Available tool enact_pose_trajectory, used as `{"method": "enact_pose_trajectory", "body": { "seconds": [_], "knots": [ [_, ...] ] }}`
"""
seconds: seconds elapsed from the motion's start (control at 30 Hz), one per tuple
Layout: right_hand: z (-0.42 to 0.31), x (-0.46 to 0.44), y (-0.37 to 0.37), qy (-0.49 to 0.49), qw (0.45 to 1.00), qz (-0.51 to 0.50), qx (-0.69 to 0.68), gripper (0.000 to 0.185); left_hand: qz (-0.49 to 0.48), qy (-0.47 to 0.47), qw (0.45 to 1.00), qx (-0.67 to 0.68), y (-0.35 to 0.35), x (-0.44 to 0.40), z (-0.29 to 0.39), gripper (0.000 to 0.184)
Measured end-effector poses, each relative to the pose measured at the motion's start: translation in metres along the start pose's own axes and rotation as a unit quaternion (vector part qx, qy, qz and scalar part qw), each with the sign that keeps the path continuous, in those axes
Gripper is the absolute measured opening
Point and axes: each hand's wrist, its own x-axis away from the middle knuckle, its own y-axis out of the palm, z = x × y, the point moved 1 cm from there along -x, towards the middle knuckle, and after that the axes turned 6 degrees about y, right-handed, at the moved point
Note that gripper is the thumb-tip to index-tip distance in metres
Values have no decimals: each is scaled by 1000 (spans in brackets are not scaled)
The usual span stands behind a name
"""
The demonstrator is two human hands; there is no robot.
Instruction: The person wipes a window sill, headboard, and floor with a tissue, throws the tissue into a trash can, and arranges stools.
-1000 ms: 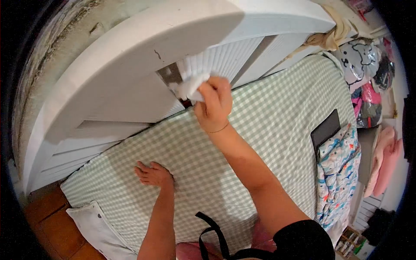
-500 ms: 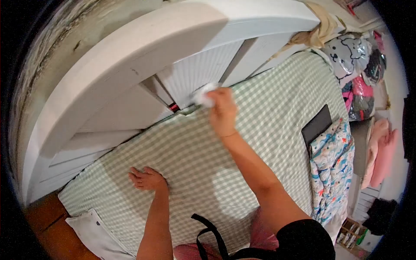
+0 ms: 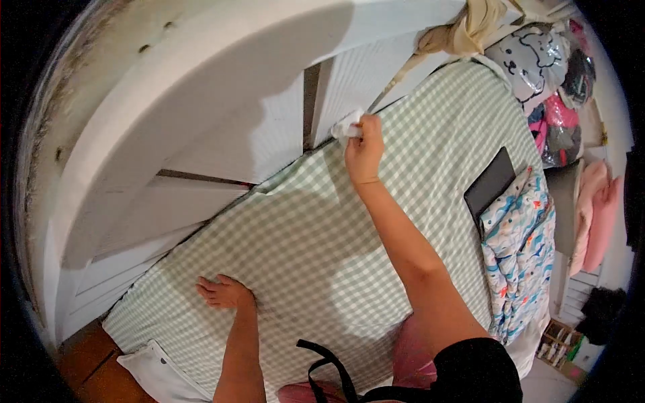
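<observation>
My right hand [image 3: 364, 149] is closed on a crumpled white cloth or tissue [image 3: 346, 127]; which of the two I cannot tell. It is at the seam where the white headboard [image 3: 269, 127] meets the mattress. My left hand [image 3: 226, 293] lies on the green-and-white checked sheet [image 3: 295, 235], fingers spread, holding nothing. Both arms reach forward across the bed, and my shadow falls over the sheet and headboard.
A dark flat tablet-like object [image 3: 489, 185] and a folded patterned blanket [image 3: 517, 248] lie on the bed's right side. A white pillow [image 3: 161, 369] is at lower left. Beige cloth [image 3: 463, 33] is tied at the headboard's end. Plastic-wrapped bags [image 3: 534, 64] are piled beyond it.
My right hand has moved right along the headboard's base with the white cloth or tissue. My left hand stays resting on the sheet. The camera view has shifted slightly.
</observation>
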Motion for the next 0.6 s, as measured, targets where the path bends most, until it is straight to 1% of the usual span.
{"method": "enact_pose_trajectory", "body": {
  "seconds": [0.03,0.1,0.17,0.23,0.27,0.3,0.33,0.4,0.43,0.47,0.5,0.53,0.57,0.6],
  "knots": [
    [-7,-7,0,-45,997,63,-16,36,1,2,1000,12,2,2,-2,59],
    [-67,-33,-11,-135,977,158,-51,36,-8,1,1000,-2,-1,2,1,60],
    [-124,-55,-21,-245,949,184,-80,28,-13,-2,1000,-14,-2,-1,2,60],
    [-112,-49,-7,-251,944,200,-81,30,-41,-21,999,-29,-1,-4,-2,59],
    [-98,-47,-1,-265,936,215,-83,32,-39,-21,999,-23,0,-3,2,59],
    [-75,-37,5,-243,950,182,-67,37,-3,5,999,-33,-1,-2,1,60],
    [-43,-24,12,-219,964,137,-54,38,29,33,998,-47,-1,0,-2,60],
    [13,-5,8,-160,986,37,-5,39,13,27,997,-66,-2,0,-3,59],
    [26,-4,-5,-127,991,-16,30,39,-2,20,996,-84,0,1,-2,58],
    [40,-8,-19,-70,997,29,29,33,-4,23,996,-80,2,2,0,58],
    [46,-16,-30,-13,997,74,24,28,29,32,997,-69,3,1,-1,58],
    [48,-35,-40,42,985,163,25,18,62,40,995,-60,4,0,-4,57],
    [44,-59,-51,117,966,193,-124,15,62,42,995,-60,7,-1,-7,57],
    [6,-85,-63,80,953,248,-155,16,54,28,995,-74,12,-1,-10,57]
  ]
}}
